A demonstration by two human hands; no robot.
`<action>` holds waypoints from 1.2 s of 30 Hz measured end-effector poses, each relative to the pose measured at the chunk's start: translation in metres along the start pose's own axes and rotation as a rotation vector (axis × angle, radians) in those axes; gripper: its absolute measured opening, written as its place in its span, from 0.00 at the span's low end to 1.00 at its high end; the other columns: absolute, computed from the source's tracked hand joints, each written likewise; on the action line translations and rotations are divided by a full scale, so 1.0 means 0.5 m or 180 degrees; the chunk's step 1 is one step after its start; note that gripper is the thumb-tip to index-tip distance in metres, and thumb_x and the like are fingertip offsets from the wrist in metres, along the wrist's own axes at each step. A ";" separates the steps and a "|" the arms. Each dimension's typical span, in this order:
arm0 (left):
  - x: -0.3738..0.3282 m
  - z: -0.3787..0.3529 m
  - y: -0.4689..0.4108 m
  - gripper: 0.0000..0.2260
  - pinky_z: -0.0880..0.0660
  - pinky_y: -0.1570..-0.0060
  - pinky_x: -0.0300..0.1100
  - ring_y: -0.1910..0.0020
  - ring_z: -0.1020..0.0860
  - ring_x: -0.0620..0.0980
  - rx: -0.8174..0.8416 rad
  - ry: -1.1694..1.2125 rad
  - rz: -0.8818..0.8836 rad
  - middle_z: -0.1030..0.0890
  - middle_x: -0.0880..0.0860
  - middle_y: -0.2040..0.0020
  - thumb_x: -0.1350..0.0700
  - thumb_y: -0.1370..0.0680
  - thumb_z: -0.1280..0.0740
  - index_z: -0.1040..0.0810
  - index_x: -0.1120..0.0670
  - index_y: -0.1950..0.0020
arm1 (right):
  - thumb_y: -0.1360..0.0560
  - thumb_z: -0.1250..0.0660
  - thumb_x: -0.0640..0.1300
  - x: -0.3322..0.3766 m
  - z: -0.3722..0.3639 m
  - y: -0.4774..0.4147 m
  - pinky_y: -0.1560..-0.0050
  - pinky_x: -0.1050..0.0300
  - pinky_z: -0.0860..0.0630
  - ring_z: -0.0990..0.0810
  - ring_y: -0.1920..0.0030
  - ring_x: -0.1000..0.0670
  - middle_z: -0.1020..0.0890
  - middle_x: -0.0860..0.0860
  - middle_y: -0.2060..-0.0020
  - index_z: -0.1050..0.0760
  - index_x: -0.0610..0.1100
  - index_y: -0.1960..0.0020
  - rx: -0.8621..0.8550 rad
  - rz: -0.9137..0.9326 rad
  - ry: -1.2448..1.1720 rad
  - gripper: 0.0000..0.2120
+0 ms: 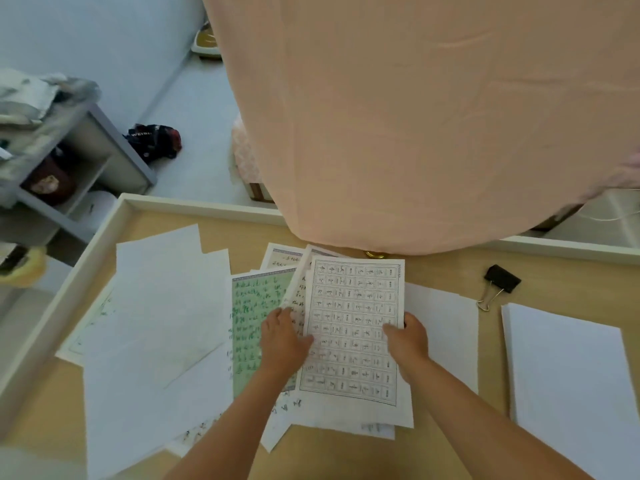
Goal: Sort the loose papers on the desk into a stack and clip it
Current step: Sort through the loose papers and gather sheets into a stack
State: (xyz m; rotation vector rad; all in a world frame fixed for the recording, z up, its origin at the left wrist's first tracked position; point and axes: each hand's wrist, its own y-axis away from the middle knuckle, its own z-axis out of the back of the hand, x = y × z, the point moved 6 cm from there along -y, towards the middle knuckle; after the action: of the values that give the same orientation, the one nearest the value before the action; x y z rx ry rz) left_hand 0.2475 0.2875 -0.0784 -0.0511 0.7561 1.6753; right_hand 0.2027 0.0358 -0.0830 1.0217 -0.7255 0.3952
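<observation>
A white sheet printed with a grid of characters (353, 327) lies on top of other papers at the desk's middle. My left hand (284, 337) grips its left edge, thumb on top. My right hand (407, 339) grips its right edge, thumb on the print. Under it lie a green handwritten sheet (249, 317) and more written pages (277, 256). Blank white sheets (162, 306) spread over the left of the desk. A black binder clip (500, 282) lies apart at the right. A neat stack of white paper (568, 375) sits at the far right.
The wooden desk (242, 233) has a raised white rim (194, 204). A peach cloth (415, 116) hangs over the desk's far edge. A grey shelf unit (86, 157) stands on the floor at the left, with a dark bag (154, 140) beside it.
</observation>
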 end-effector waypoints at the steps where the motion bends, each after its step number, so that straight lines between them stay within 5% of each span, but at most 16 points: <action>1: 0.006 0.007 -0.008 0.36 0.36 0.30 0.55 0.28 0.41 0.58 -0.0076 0.0059 0.0164 0.39 0.57 0.26 0.47 0.26 0.29 0.42 0.56 0.24 | 0.24 0.35 0.37 0.002 -0.002 0.000 0.55 0.55 0.21 0.19 0.52 0.50 0.18 0.51 0.49 0.25 0.48 0.41 -0.0018 0.0007 -0.0078 0.13; 7: 0.027 -0.005 -0.049 0.35 0.25 0.39 0.55 0.37 0.26 0.59 0.0195 0.0808 0.0747 0.29 0.59 0.32 0.51 0.28 0.25 0.37 0.57 0.27 | 0.28 0.30 0.37 0.002 -0.038 -0.005 0.54 0.54 0.22 0.22 0.49 0.48 0.24 0.55 0.51 0.34 0.55 0.36 -0.0046 -0.0328 -0.0168 0.26; 11: 0.010 -0.021 -0.016 0.16 0.24 0.58 0.39 0.54 0.22 0.48 0.0697 0.1480 0.0766 0.21 0.55 0.41 0.58 0.21 0.33 0.30 0.59 0.35 | 0.27 0.33 0.36 -0.020 -0.066 -0.020 0.66 0.60 0.25 0.21 0.53 0.48 0.22 0.48 0.41 0.34 0.45 0.31 0.0140 -0.0706 -0.0043 0.26; 15: 0.006 -0.024 0.018 0.11 0.24 0.46 0.45 0.47 0.22 0.49 0.0878 0.1779 0.0541 0.20 0.50 0.44 0.60 0.19 0.38 0.27 0.56 0.37 | 0.28 0.35 0.36 -0.029 -0.072 -0.039 0.64 0.59 0.23 0.19 0.56 0.48 0.18 0.48 0.52 0.25 0.42 0.41 0.0429 -0.0602 0.0520 0.16; 19: 0.045 -0.013 0.029 0.09 0.21 0.44 0.49 0.50 0.19 0.46 0.0801 0.1396 0.0457 0.18 0.46 0.47 0.53 0.19 0.38 0.22 0.51 0.41 | 0.27 0.36 0.38 -0.004 -0.075 -0.031 0.59 0.56 0.21 0.18 0.56 0.49 0.17 0.51 0.53 0.22 0.47 0.47 0.0455 -0.0085 0.0927 0.11; 21: 0.075 0.019 0.026 0.07 0.21 0.47 0.47 0.52 0.20 0.44 0.0302 0.0736 0.0383 0.18 0.45 0.48 0.52 0.21 0.34 0.21 0.49 0.44 | 0.26 0.36 0.38 0.011 -0.093 -0.019 0.57 0.56 0.21 0.19 0.55 0.50 0.17 0.51 0.52 0.23 0.47 0.47 0.0578 0.0198 0.0796 0.10; 24: 0.140 0.077 0.031 0.20 0.27 0.41 0.51 0.38 0.29 0.53 -0.0637 0.0085 0.0761 0.27 0.53 0.36 0.52 0.25 0.30 0.28 0.51 0.34 | 0.23 0.38 0.40 0.022 -0.137 0.001 0.53 0.54 0.21 0.19 0.51 0.51 0.18 0.53 0.48 0.25 0.48 0.42 0.0852 0.0414 0.0821 0.11; 27: 0.198 0.091 0.030 0.32 0.34 0.34 0.58 0.29 0.38 0.60 -0.0590 0.0584 0.1360 0.36 0.58 0.28 0.53 0.26 0.28 0.37 0.56 0.26 | 0.22 0.39 0.41 0.030 -0.179 0.013 0.56 0.57 0.23 0.20 0.50 0.50 0.19 0.51 0.45 0.27 0.47 0.39 0.0767 0.0470 0.1032 0.12; 30: 0.220 0.087 0.019 0.36 0.34 0.32 0.57 0.30 0.36 0.60 -0.0532 0.1028 0.1389 0.34 0.60 0.28 0.54 0.28 0.26 0.39 0.58 0.25 | 0.25 0.36 0.41 0.039 -0.210 0.023 0.51 0.52 0.22 0.24 0.44 0.45 0.22 0.47 0.43 0.27 0.47 0.38 0.0375 0.0504 0.1516 0.15; 34: 0.222 0.070 0.016 0.32 0.26 0.40 0.53 0.38 0.26 0.57 -0.0138 0.2094 0.1432 0.28 0.57 0.32 0.54 0.25 0.28 0.39 0.57 0.26 | 0.27 0.33 0.37 0.027 -0.249 0.037 0.51 0.51 0.20 0.26 0.44 0.44 0.31 0.46 0.41 0.31 0.49 0.36 0.0291 0.0285 0.1544 0.22; 36: 0.219 0.061 0.019 0.24 0.25 0.42 0.51 0.42 0.24 0.54 0.0209 0.2433 0.1428 0.25 0.54 0.36 0.53 0.22 0.31 0.34 0.55 0.29 | 0.27 0.33 0.36 0.021 -0.260 0.045 0.61 0.56 0.20 0.23 0.50 0.47 0.30 0.47 0.40 0.34 0.49 0.33 0.0412 0.0071 0.1182 0.25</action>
State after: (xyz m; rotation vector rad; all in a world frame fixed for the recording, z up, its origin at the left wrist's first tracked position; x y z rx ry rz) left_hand 0.2214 0.3970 -0.0971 -0.5327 1.4748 2.0675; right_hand 0.2434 0.1602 -0.1032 1.0251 -0.3812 0.6380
